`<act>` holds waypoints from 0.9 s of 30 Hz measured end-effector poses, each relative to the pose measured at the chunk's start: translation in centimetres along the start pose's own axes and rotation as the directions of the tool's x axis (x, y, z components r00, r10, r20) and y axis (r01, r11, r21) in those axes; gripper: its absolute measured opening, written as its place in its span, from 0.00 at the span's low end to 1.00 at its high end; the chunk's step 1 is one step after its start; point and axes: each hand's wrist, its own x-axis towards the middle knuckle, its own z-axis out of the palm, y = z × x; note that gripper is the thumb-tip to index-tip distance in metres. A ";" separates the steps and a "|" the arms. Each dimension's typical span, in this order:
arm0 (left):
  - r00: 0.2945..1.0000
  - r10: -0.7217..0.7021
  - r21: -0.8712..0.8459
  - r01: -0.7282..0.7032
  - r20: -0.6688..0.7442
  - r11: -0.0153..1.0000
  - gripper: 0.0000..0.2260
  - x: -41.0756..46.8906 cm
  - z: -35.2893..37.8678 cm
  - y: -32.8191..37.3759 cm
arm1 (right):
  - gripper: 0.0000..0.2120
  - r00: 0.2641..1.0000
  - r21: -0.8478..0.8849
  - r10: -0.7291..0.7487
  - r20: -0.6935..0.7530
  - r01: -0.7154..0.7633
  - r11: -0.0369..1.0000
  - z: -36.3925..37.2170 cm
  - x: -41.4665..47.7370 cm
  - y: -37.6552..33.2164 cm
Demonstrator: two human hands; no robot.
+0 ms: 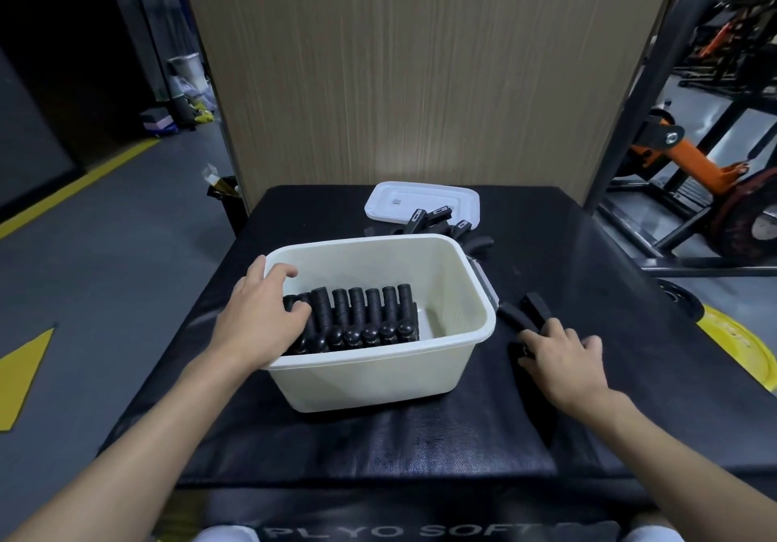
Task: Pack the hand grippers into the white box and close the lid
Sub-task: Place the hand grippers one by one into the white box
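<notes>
- The left hand (260, 314) reaches over the near-left rim of the white box (378, 373). Its bent fingers and thumb lie on the left end of the packed hand grippers (361, 319). It is probably steadying the row so it does not topple while a new one comes in. I cannot tell whether it actually grips one or merely rests on them.
- The right hand (563, 356), well to the right of the left hand and outside the box, grasps a loose hand gripper (523, 310) lying on the soft plyo box (420, 449). Its fingers curl over the spring end, and the two handles point away from its fingertips. This looks like the pickup for the next piece.
- The packed grippers stand upright in tight rows just beyond the left thumb, leaving bare floor on the side of the box nearer the right hand. That gap is likely where the next one goes.
- The lid (403, 201) lies off the box, beyond both hands, so closing is not yet due.
- More unpacked grippers (437, 222) lie heaped at the lid's near edge. Their number is hard to make out, black on black, and the box wall partly hides them.
- The right palm covers the spring of the held gripper. The left hand covers the first pieces in the row.
</notes>
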 end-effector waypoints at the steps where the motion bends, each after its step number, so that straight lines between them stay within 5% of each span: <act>1: 1.000 -0.002 -0.003 0.002 0.003 1.000 0.21 0.0 0.0 0.0 | 0.14 0.999 -0.050 -0.014 -0.029 0.013 0.999 0.1 -0.2 -0.2; 4: 1.000 0.000 -0.003 0.000 0.000 1.000 0.20 0.0 -0.1 0.1 | 0.13 0.994 -0.038 -0.042 -0.098 0.038 0.999 0.3 -0.4 -0.6; 12: 1.000 -0.006 0.017 0.006 -0.009 1.000 0.20 -0.1 -0.2 0.3 | 0.08 0.954 0.433 -0.042 -0.298 0.174 0.885 -6.0 1.4 -0.5; 16: 1.000 -0.011 0.007 0.011 -0.013 1.000 0.19 -0.2 -0.2 0.3 | 0.09 0.894 0.482 0.000 -0.447 0.240 0.843 -11.6 1.7 -1.2; 21: 1.000 -0.015 -0.007 0.015 -0.026 1.000 0.19 -0.1 -0.1 0.2 | 0.06 0.821 0.675 0.033 -0.571 0.446 0.588 -18.5 0.7 -3.3; 24: 1.000 -0.009 -0.021 0.008 -0.026 1.000 0.19 0.0 0.0 0.0 | 0.04 0.846 0.753 -0.086 -0.526 0.511 0.414 -20.3 1.1 -5.5; 27: 0.999 -0.015 -0.035 0.013 -0.031 0.999 0.18 -0.1 0.0 -0.1 | 0.04 0.857 0.772 -0.247 -0.453 0.516 0.371 -19.5 2.1 -8.0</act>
